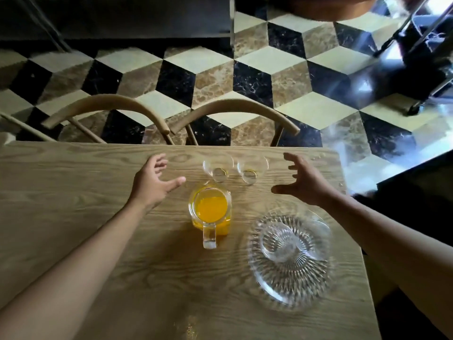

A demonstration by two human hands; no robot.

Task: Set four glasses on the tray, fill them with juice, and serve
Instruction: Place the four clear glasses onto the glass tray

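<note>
Two empty clear glasses stand side by side near the table's far edge, one on the left [218, 168] and one on the right [252, 169]. Just in front of them is a glass jug [210, 209] of orange juice, its handle pointing toward me. A ribbed round glass tray [282, 280] lies at the near right, with glassware [284, 241] on it, blurred, so I cannot tell if it is one glass or two. My left hand [153, 182] hovers open left of the glasses. My right hand [306, 182] hovers open to their right. Neither touches anything.
The wooden table [85, 204] ends just beyond the glasses and close to the tray on the right. Two curved wooden chair backs [235, 106] stand against the far edge. Beyond is a patterned tile floor and a dark wheeled frame [416, 69] at the upper right.
</note>
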